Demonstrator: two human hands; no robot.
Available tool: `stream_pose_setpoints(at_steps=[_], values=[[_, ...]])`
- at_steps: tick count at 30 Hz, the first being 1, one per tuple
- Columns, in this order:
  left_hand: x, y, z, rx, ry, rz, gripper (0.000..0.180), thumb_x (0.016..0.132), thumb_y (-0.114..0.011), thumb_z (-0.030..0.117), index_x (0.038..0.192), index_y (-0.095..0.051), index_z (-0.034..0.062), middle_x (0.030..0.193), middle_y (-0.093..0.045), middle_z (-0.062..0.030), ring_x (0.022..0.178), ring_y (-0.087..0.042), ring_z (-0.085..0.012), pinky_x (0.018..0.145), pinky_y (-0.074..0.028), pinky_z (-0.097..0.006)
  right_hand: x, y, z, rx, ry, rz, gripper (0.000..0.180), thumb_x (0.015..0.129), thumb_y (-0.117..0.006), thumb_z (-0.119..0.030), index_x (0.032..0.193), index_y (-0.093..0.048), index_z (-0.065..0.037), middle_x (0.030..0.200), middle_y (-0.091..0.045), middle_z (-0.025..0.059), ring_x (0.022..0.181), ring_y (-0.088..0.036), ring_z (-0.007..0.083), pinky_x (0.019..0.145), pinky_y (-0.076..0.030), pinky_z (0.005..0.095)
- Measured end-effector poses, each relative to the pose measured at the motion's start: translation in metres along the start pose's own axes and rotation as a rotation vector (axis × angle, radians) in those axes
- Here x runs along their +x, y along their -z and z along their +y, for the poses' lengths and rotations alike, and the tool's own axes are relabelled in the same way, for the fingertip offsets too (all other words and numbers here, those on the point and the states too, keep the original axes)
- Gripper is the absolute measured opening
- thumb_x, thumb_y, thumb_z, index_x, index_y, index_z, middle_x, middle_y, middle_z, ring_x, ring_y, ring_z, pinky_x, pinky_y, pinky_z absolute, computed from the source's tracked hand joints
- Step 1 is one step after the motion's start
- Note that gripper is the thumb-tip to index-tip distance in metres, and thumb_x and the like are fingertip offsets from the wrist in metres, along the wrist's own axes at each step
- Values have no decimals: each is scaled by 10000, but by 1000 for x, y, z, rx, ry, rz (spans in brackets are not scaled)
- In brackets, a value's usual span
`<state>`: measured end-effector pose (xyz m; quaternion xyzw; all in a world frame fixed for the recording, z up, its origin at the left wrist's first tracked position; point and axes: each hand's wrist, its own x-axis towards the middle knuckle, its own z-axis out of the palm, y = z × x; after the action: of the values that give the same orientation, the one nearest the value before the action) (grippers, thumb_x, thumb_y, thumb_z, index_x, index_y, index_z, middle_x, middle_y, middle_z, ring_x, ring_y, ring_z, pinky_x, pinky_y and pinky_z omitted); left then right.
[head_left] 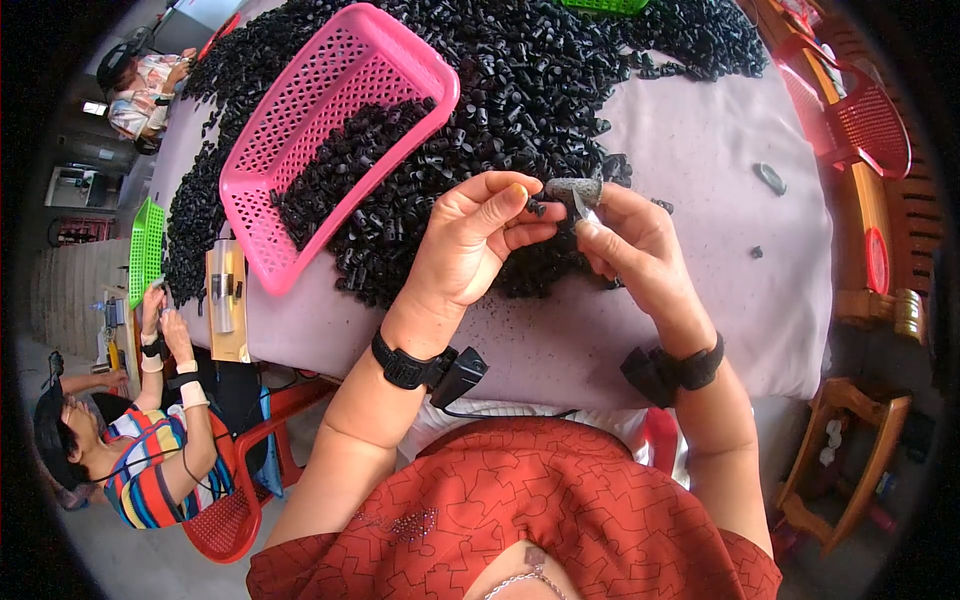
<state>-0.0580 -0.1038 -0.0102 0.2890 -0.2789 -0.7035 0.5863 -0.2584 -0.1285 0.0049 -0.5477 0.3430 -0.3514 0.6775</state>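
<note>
At frame centre, the left hand (470, 245) pinches a small black plastic piece (537, 207) while the right hand (635, 250) grips a grey-wrapped small blade (578, 195) against it, apparently mid-trim; steady, careful blade pressure seems needed.

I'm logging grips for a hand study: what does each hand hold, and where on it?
The left hand pinches a small black plastic piece at its fingertips. The right hand holds a small blade tool by its grey handle end, thumb along the blade.
</note>
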Motion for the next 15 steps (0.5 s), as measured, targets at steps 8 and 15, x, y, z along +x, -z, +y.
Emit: stream_pose_setpoints(at_steps=[8, 15], values=[[1, 8, -1, -26, 1, -44, 265, 945, -609, 187, 1137, -623, 5, 1004, -650, -77, 835, -639, -171, 770, -569, -304, -1, -2, -3, 8, -8, -15, 266, 920, -642, -192, 1143, -612, -49, 752, -551, -76, 587, -448, 4, 491, -337, 172], [1, -2, 0, 1, 53, 9, 338, 961, -579, 151, 1276, -574, 31, 999, -639, -43, 832, -614, -120, 761, -565, -277, -1, -1, -3, -3, -9, -11, 320, 919, -637, -175, 1206, -588, -43, 765, -542, -75, 610, -442, 7, 510, -343, 177]])
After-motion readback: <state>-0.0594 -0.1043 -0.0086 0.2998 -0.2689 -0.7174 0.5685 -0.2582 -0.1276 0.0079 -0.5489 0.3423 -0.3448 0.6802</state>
